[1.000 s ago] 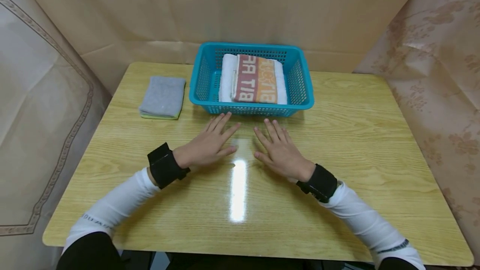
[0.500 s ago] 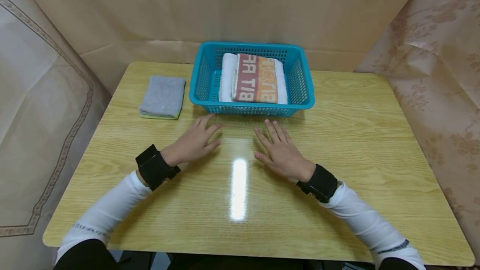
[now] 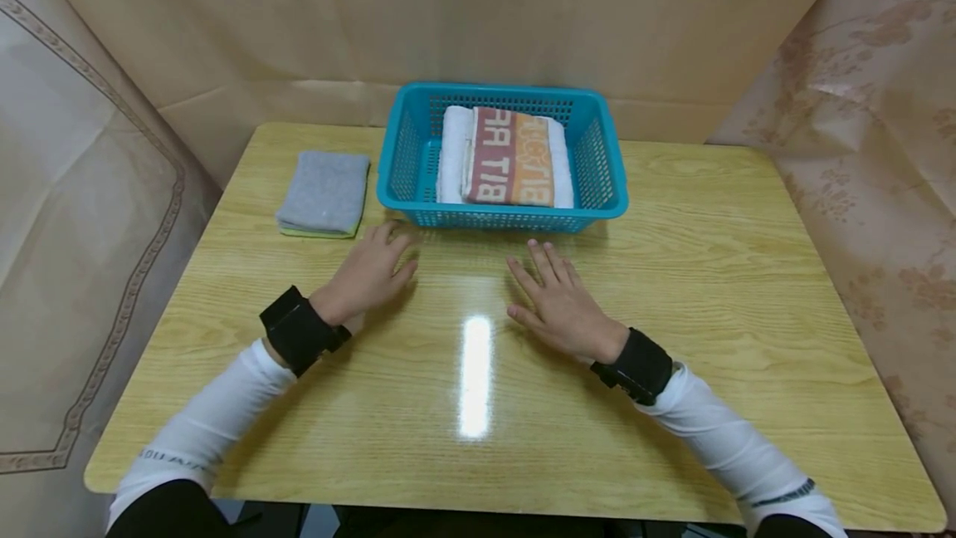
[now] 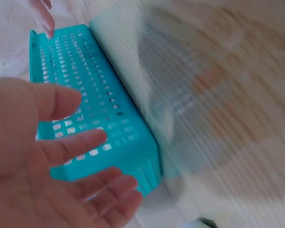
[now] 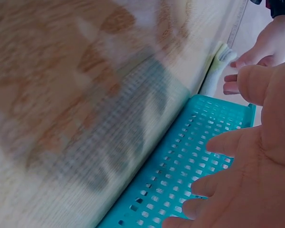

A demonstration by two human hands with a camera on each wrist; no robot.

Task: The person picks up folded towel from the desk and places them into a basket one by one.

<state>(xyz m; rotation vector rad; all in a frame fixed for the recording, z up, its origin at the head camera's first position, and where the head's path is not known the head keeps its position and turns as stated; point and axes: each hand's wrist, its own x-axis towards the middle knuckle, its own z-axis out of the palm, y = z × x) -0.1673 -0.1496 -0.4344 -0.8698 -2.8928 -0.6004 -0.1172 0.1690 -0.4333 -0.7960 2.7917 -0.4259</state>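
My left hand (image 3: pixel 369 266) is over the table just in front of the basket's left corner, its fingers loosely bent around nothing. Close beyond its fingertips lies a folded grey towel (image 3: pixel 324 189) with a green edge. My right hand (image 3: pixel 556 301) is spread flat, palm down, in front of the basket, with nothing in it. The blue plastic basket (image 3: pixel 502 217) has perforated walls. Inside it sits a folded white towel (image 3: pixel 454 156) with a red and orange lettered panel. Both wrist views show the basket's front wall beyond spread fingers.
A light wood-grain table (image 3: pixel 709 272) carries everything, with a bright glare streak near its middle. A beige cloth (image 3: pixel 508 15) hangs behind the basket. Patterned cloths stand along the left and right sides.
My left hand has moved left, away from the basket's front middle and closer to the grey towel, its fingers bending a little. My right hand, the basket and both towels stay put.
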